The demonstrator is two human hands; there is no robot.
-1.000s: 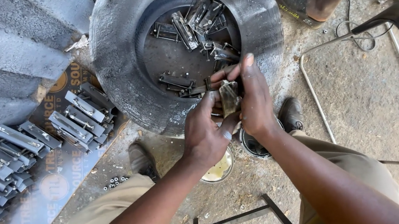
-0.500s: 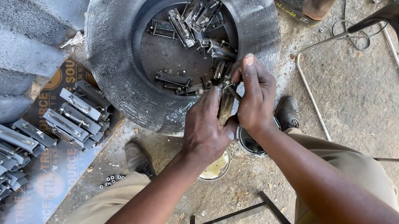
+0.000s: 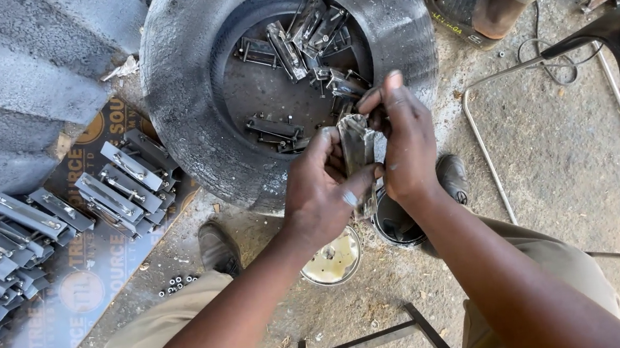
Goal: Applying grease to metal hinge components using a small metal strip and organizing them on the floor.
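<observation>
Seated over a worn tyre (image 3: 189, 118) laid flat on the dusty floor, we held a small grey metal bracket (image 3: 359, 147) between both hands, just above the tyre's near rim. Our left hand (image 3: 321, 193) had closed its grip around the lower part of the piece, thumb pressed along its side, while our right hand (image 3: 402, 141) pinched its upper end between fingertips, so both hands were clamped on the same part. The bracket stood nearly upright in the view, its long axis running from our lap toward the tyre's hollow, upper end pointing at the loose metal parts (image 3: 307, 37) heaped inside. We judged the step in hand to be fitting or adjusting the piece by finger pressure, about midway through one unit of a long batch; what exactly the fingertips worked on was hidden behind them. The next move, as we read it, called for a steady lower hold and a fine twist or push at the top, without letting the piece slip. Finished-looking brackets (image 3: 35, 229) lay in rows on a printed board (image 3: 100, 292) at our left, well apart from the hands. A small tin (image 3: 332, 261) and a dark cup (image 3: 398, 226) sat on the ground just below the hands, and another person's sandalled foot (image 3: 464, 3) rested beyond the tyre.
</observation>
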